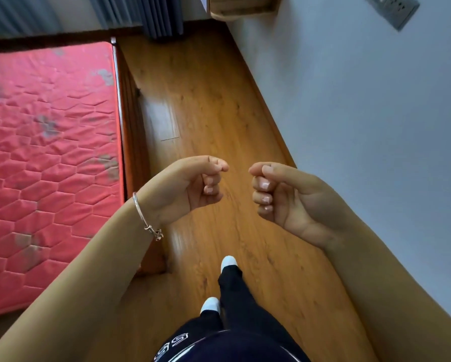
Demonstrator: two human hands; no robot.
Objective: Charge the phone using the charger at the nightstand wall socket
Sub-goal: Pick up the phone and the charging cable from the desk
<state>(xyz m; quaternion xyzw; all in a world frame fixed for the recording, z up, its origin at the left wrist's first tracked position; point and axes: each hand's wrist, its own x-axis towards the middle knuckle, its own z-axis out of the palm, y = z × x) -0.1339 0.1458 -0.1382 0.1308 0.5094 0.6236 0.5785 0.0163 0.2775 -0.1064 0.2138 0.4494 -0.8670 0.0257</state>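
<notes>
I am looking down from a camera worn on the head, standing in a narrow strip of wooden floor (219, 105) between a bed and a wall. Both of my bare forearms reach forward into the middle of the view. My left hand (193, 184) is curled into a loose fist, thumb resting on the bent forefinger, and it holds nothing. A thin silver bangle (143, 215) circles that wrist. My right hand (276, 194) mirrors it just beside, fingers folded into the palm, thumb on top, also empty. The two hands are near each other but not touching.

To my left lies a red quilted mattress (49, 152) in a dark wood frame. To my right is a plain pale wall (363, 113). At the far end of the floor strip, at the top of the view, I can see the lower corner of a light wooden nightstand (241, 10), and high on the wall to its right a grey wall socket (391, 7). Grey curtains (154, 14) hang behind the bed.

I see no phone and no charger anywhere. I judge the task is at its very start: walking to the nightstand, finding both items, plugging in and connecting are all left to do.
</notes>
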